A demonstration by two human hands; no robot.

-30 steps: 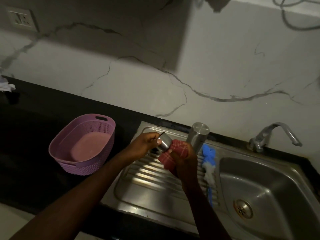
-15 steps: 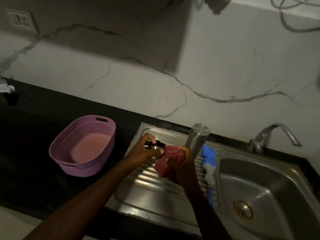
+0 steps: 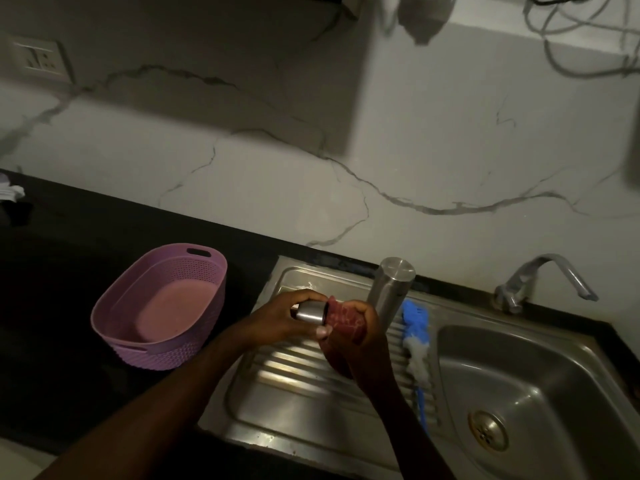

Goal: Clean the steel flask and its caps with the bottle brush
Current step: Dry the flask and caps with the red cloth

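Left hand [image 3: 287, 318] fingers grasping a steel cap [image 3: 310, 312] lying sideways, its mouth facing the red cloth [image 3: 346, 320] bunched in the right hand [image 3: 363, 341].

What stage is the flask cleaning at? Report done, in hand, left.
Done, apparently: steel flask stands inverted on the drainboard; bottle brush lies set down beside it. In hand: left hand holds a steel cap, right hand wipes it with a red cloth. Left: other caps, none visible.
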